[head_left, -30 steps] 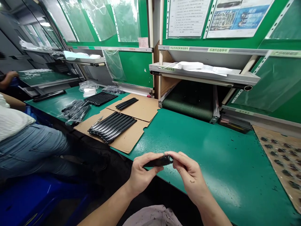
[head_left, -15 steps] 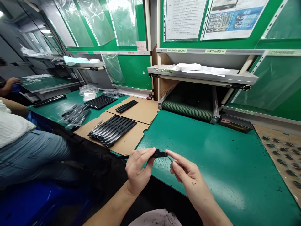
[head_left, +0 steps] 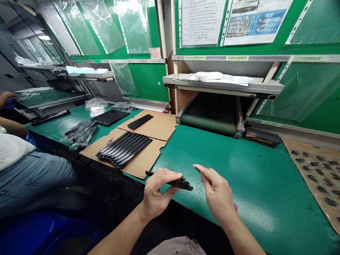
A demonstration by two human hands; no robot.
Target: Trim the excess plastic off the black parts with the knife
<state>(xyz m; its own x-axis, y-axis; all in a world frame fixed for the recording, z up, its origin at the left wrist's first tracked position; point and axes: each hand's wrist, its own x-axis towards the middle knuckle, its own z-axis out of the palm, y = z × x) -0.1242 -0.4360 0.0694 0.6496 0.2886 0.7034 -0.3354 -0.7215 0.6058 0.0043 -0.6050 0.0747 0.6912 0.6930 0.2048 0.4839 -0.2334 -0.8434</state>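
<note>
My left hand (head_left: 160, 189) pinches a long black plastic strip (head_left: 180, 183) between thumb and fingers, over the table's front edge. The strip's stepped end points right; its thinner end shows behind the hand. To its right, apart from the strip, is my right hand (head_left: 216, 187), fingers curled, index finger extended. A pink end of a slim tool (head_left: 236, 207) sticks out beside the right wrist; the hand hides the rest. Left of my hands, a row of similar black strips (head_left: 124, 148) lies on a cardboard sheet (head_left: 89, 151).
A conveyor belt (head_left: 209, 120) opens behind the green table (head_left: 239, 170). Small dark pieces lie on a brown sheet (head_left: 305, 170) at right. Further black strips (head_left: 140, 121) and bagged parts (head_left: 81, 132) are at left. A co-worker (head_left: 39, 177) is at far left.
My right hand has drawn away from the strip's end, and its tool tip no longer shows there. The strip has tilted, its right end now lower.
</note>
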